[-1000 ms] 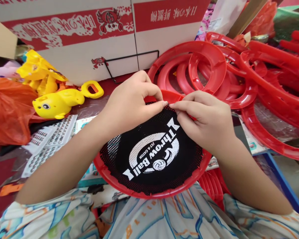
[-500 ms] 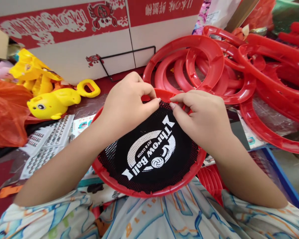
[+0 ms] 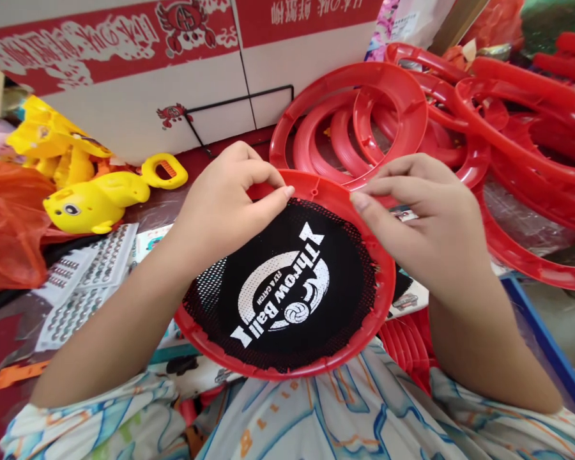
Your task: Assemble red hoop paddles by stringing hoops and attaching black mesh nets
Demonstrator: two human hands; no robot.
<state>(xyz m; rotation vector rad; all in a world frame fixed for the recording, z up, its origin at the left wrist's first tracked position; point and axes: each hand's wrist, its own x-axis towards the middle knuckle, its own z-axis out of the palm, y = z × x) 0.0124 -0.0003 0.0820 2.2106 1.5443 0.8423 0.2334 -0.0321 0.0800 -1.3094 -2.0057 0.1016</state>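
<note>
A round black mesh printed "Throw Ball" (image 3: 287,287) lies inside a red plastic ring (image 3: 386,281), tilted near my lap. My left hand (image 3: 234,204) lies over the ring's far left edge, its thumb and index finger pinched together where ring and mesh meet. At the far right edge, my right hand (image 3: 426,217) is closed, thumb and index tips close together beside the rim. Whatever is between those right fingertips is too small to make out. Along the far side, between the hands, a stretch of bare red rim shows above the mesh edge.
Several loose red rings (image 3: 388,83) are heaped at the back right. A white and red carton (image 3: 124,121) stands behind, with a black wire frame (image 3: 239,101) before it. Left are a yellow toy (image 3: 91,201), an orange bag (image 3: 9,230) and white sheets of small dots (image 3: 86,287).
My right hand has moved right and slightly up, away from the mesh edge to the ring's outer side. My left hand has shifted slightly left. More of the far rim now shows.
</note>
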